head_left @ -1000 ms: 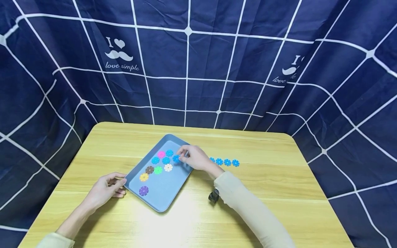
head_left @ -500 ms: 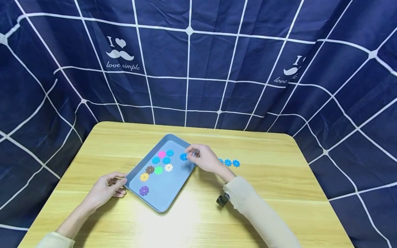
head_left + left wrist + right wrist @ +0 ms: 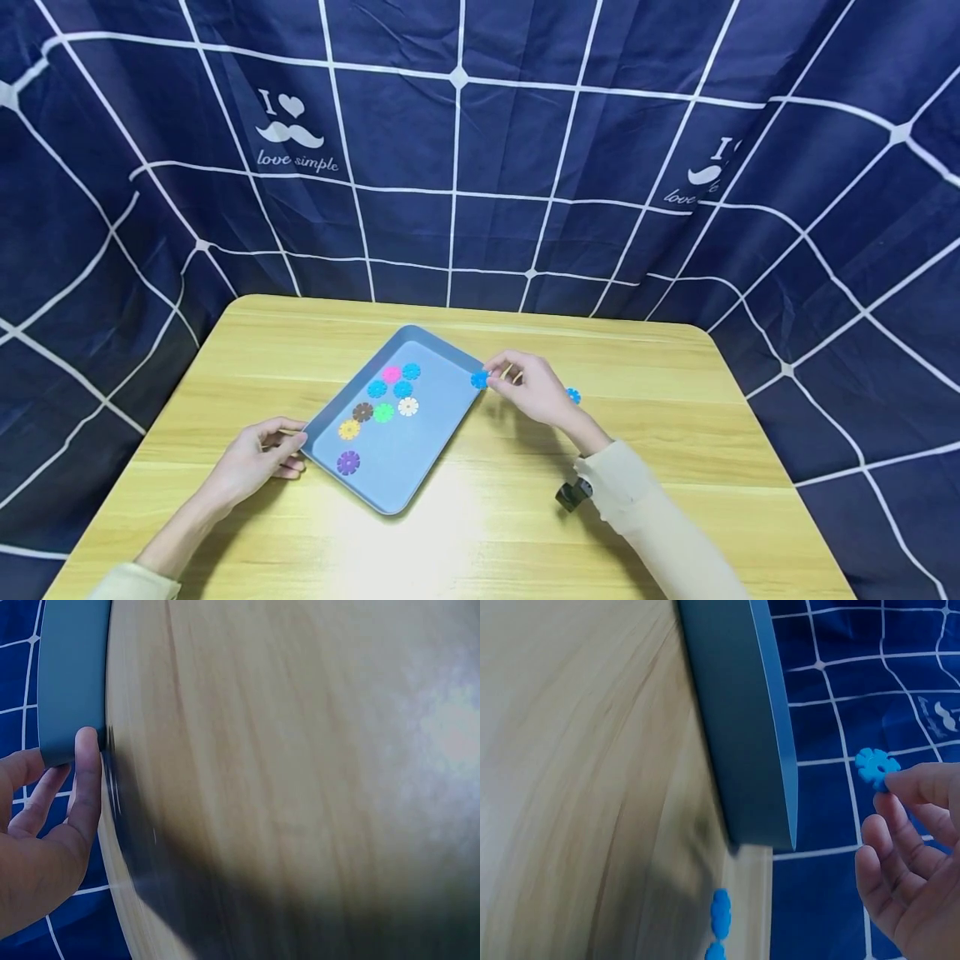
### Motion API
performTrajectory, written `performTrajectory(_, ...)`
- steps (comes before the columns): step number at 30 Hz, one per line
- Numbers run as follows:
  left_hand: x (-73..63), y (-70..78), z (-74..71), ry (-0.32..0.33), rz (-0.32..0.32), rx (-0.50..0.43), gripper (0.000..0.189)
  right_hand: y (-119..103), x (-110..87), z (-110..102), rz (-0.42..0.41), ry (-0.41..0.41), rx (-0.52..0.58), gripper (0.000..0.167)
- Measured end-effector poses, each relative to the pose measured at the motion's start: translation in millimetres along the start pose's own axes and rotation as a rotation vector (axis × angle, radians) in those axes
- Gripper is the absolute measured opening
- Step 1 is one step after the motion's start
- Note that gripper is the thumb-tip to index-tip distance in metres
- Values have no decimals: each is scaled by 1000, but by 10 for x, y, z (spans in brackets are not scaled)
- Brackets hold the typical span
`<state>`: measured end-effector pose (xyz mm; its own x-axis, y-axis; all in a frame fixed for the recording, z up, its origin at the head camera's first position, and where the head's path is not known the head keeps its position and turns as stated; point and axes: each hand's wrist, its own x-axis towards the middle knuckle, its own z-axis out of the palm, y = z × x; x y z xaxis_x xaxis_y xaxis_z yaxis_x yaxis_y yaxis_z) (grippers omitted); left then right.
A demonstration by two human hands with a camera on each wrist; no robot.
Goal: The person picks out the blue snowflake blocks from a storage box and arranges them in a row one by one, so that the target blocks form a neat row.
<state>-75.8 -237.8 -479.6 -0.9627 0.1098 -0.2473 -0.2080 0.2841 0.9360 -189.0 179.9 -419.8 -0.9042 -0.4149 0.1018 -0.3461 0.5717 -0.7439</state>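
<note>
Between thumb and fingertips, my right hand (image 3: 534, 390) pinches a blue notched snowflake disc (image 3: 480, 380), raised near the right corner of the grey-blue tray (image 3: 420, 446). The right wrist view shows this disc (image 3: 876, 766) above the level of the tray rim. My left hand (image 3: 258, 454) holds the tray's left corner, its thumb on the edge. In the tray lie several loose discs: blue ones (image 3: 402, 389), a pink one (image 3: 392, 374), a brown one (image 3: 363, 412), a green one (image 3: 383, 413), a cream one (image 3: 408, 407), a yellow one (image 3: 349, 429) and a purple one (image 3: 348, 462).
Right of the tray, a blue disc (image 3: 573, 395) lies on the wooden table (image 3: 675, 417), partly behind my right wrist. Two blue discs (image 3: 720, 913) show in line in the right wrist view. A dark blue checked curtain (image 3: 495, 225) encloses the table's back and sides.
My right hand has moved right with the blue disc, from over the tray's middle to its right corner. It now covers most of the blue row. My left hand stays put.
</note>
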Motion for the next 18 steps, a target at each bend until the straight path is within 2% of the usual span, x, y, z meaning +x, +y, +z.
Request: performTrajectory(18,1,-1,1,6,-5,4,42,383,-323,-439,74,124,1,14)
